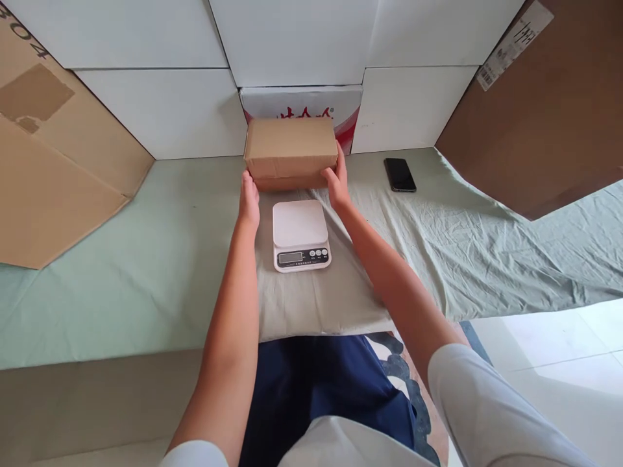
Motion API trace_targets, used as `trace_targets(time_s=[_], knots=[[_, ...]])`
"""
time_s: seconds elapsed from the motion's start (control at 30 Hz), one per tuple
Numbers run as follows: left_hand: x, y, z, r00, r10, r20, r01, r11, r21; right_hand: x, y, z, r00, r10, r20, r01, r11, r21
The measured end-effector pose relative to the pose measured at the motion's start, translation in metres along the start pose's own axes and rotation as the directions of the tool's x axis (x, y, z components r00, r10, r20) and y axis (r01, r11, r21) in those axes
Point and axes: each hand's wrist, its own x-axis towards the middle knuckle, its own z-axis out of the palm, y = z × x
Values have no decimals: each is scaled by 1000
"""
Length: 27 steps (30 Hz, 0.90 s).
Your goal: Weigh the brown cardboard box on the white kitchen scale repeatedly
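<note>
A closed brown cardboard box [291, 146] is held between my two hands near the back of the cloth-covered surface. My left hand [250, 200] presses against its left side, fingers partly hidden by the box. On the other side, my right hand [338, 178] grips the right end, with the thumb on the front face and the fingers along the side. Just in front of the box lies a white digital kitchen scale [300, 224], its display and buttons facing me. Nothing rests on its platform.
A black smartphone [400, 175] lies to the right on the pale green cloth [209, 259]. Large cardboard panels stand at left [63, 168] and right [549, 117]. Behind, white panels [160, 110] and a white box with red print [348, 107] form a wall.
</note>
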Motion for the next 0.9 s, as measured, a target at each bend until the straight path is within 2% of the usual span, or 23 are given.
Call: trace_targets(time_s=[0.1,0.23,0.33,0.4,0.53,0.63,0.73,0.8,0.9], knots=[[4,-21,2,1000,0,2,0,1000,17,0,21,2,999,39,-3,-39,999,-16],[1,-30,1,998,63,24,-64,998,28,-7,30,1,998,67,2,-67,997,-27],[1,-25,-7,999,17,-37,-15,999,39,-2,33,-3,996,91,-26,-91,996,9],[0,-18,-16,996,-21,-82,24,999,39,4,34,-12,985,141,-95,-138,990,43],[-3,-3,-29,991,-48,-125,50,999,15,13,33,-38,932,285,-225,-258,956,139],[-4,0,-24,990,-103,-94,106,994,22,11,31,-46,926,339,-164,-308,932,191],[-7,-5,-13,986,-167,-19,168,985,42,4,32,-36,939,344,-20,-332,919,212],[-9,-10,-9,987,-163,17,162,985,52,-1,35,-27,947,318,51,-322,923,213],[-12,-15,-9,992,-122,40,120,991,53,-5,41,-18,959,274,71,-283,941,187]])
